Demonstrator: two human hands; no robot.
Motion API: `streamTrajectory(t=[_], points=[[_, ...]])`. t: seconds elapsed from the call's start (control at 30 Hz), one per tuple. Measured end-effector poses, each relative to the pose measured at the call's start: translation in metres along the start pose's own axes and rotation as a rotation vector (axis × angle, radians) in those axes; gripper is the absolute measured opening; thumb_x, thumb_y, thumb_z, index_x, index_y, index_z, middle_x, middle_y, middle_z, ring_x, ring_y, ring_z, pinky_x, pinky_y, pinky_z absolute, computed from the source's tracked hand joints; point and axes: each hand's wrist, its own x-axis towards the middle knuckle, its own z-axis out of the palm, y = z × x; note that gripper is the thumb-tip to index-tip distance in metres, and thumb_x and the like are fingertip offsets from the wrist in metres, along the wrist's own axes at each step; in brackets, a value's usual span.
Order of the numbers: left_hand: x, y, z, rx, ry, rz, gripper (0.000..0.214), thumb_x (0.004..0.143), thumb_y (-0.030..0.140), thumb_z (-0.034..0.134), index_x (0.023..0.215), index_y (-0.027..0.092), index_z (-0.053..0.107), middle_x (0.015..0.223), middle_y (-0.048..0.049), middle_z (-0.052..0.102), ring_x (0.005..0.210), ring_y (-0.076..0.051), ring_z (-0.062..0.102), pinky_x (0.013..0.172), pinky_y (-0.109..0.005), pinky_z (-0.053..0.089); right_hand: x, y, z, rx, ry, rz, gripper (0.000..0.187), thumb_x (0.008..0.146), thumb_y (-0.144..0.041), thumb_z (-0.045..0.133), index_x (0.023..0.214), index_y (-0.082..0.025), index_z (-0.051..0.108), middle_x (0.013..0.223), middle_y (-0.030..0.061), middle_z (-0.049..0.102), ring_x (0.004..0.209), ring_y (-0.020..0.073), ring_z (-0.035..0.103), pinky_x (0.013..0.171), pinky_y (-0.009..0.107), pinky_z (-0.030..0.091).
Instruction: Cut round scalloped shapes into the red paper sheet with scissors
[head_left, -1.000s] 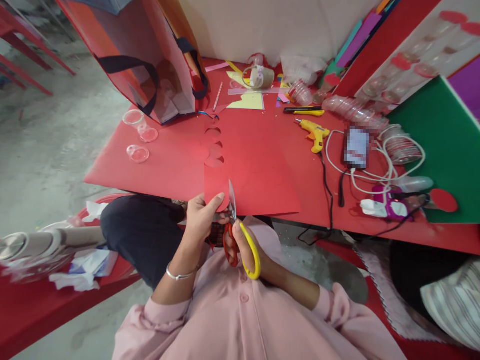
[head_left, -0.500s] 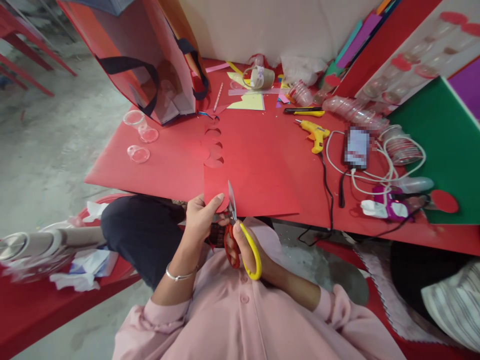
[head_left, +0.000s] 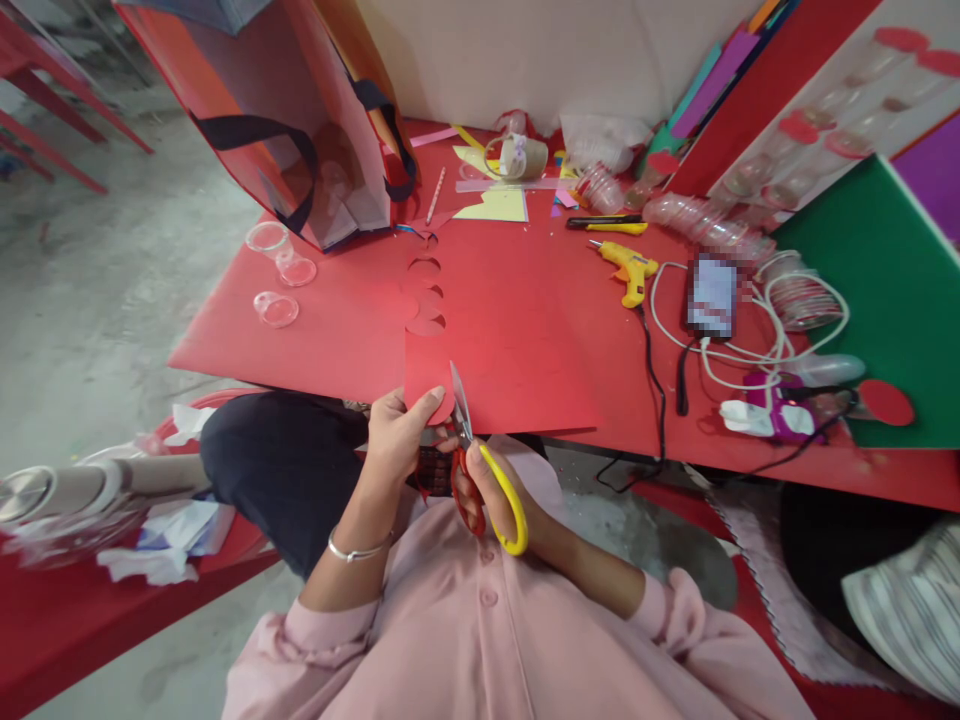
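A sheet of red paper (head_left: 517, 340) lies at the table's near edge, its left side cut into several rounded scallops. My left hand (head_left: 397, 430) pinches the near left part of this sheet between thumb and fingers. My right hand (head_left: 499, 490) is closed round the handles of a pair of scissors (head_left: 509, 510), one handle loop yellow and the other red. The metal blades point away from me, set against the paper just right of my left thumb. Part of the right fingers is hidden behind the handles.
A yellow glue gun (head_left: 630, 270), a box cutter (head_left: 607, 222) and a phone (head_left: 712, 295) with a white cable lie to the right. Clear plastic pieces (head_left: 279, 308) sit at left, below a large bag (head_left: 247, 120). A green board (head_left: 885, 320) leans at far right.
The scissor blades have tilted slightly to the left along the paper's curved cut. Both hands stay almost in the same place, and the view has shifted a little.
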Motion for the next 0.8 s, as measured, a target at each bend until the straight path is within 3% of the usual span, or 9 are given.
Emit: streamTrajectory(t=[0.13, 0.43, 0.63, 0.8], points=[[0.0009, -0.0008, -0.0013, -0.012, 0.005, 0.012, 0.038, 0.071, 0.041, 0.098, 0.06, 0.018, 0.07, 0.056, -0.0027, 0.069, 0.038, -0.012, 0.056, 0.041, -0.024, 0.051, 0.0007, -0.0006, -0.0004, -0.015, 0.0, 0.004, 0.079, 0.096, -0.1, 0.056, 0.117, -0.024, 0.06, 0.06, -0.0096, 0.047, 0.041, 0.0128, 0.044, 0.039, 0.026, 0.041], [-0.0005, 0.0024, 0.0026, -0.006, 0.017, -0.013, 0.042, 0.066, 0.044, 0.1, 0.058, 0.018, 0.068, 0.052, -0.0018, 0.065, 0.036, -0.012, 0.054, 0.037, -0.025, 0.049, -0.0018, 0.001, -0.0012, -0.01, -0.017, 0.016, 0.074, 0.096, -0.101, 0.053, 0.087, -0.027, 0.048, 0.058, -0.0075, 0.047, 0.042, 0.0129, 0.045, 0.038, 0.024, 0.041], [0.0002, 0.0012, 0.0014, -0.001, 0.002, -0.032, 0.043, 0.066, 0.048, 0.1, 0.058, 0.019, 0.069, 0.05, -0.002, 0.064, 0.036, -0.014, 0.054, 0.037, -0.028, 0.051, -0.0028, -0.0003, -0.0017, -0.019, -0.041, -0.003, 0.074, 0.099, -0.099, 0.051, 0.084, -0.027, 0.05, 0.057, -0.0054, 0.051, 0.043, 0.0133, 0.048, 0.037, 0.023, 0.043], [0.0003, -0.0007, 0.0007, 0.006, -0.004, -0.019, 0.045, 0.068, 0.049, 0.1, 0.059, 0.019, 0.069, 0.05, -0.0024, 0.065, 0.036, -0.013, 0.054, 0.037, -0.026, 0.05, 0.0, -0.0013, 0.0003, 0.027, -0.041, -0.004, 0.079, 0.092, -0.105, 0.053, 0.081, -0.027, 0.048, 0.054, -0.008, 0.046, 0.038, 0.0118, 0.046, 0.036, 0.023, 0.042]])
